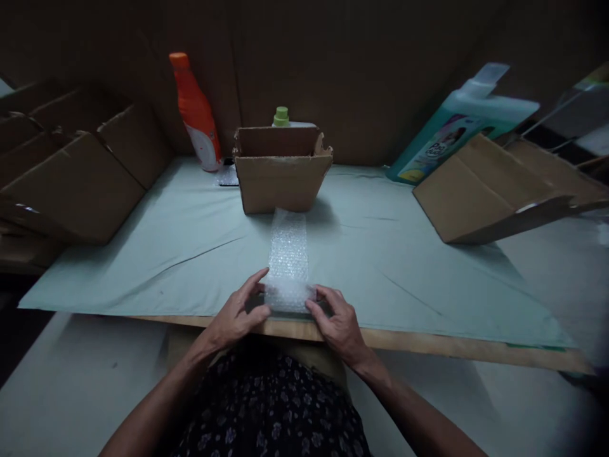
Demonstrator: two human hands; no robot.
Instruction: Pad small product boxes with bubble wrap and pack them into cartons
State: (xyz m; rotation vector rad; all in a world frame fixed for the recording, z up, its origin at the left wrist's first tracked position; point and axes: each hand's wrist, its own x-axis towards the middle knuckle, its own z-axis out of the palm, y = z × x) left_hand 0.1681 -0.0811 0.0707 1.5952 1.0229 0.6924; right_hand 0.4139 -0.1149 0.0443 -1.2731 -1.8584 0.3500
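A strip of clear bubble wrap (288,247) lies lengthwise on the cloth, its near end folded over in a thicker layer at the table's front edge. My left hand (240,316) is at the left side of that fold, thumb low at the corner and index finger raised a little apart; its other fingertips meet the wrap's edge. On the opposite side, my right hand (337,317) pinches the fold's right edge between thumb and fingers. Whether anything lies inside the fold, I cannot tell. The strip's far end reaches the base of a small cardboard box (283,184).
Pale green cloth (190,254) covers the table. Behind stand an orange bottle (197,114), a green-capped bottle (281,117) and a teal jug (451,127). A dark flat object (228,174) lies by the box. Cardboard boxes flank both sides: left (80,184), right (490,190).
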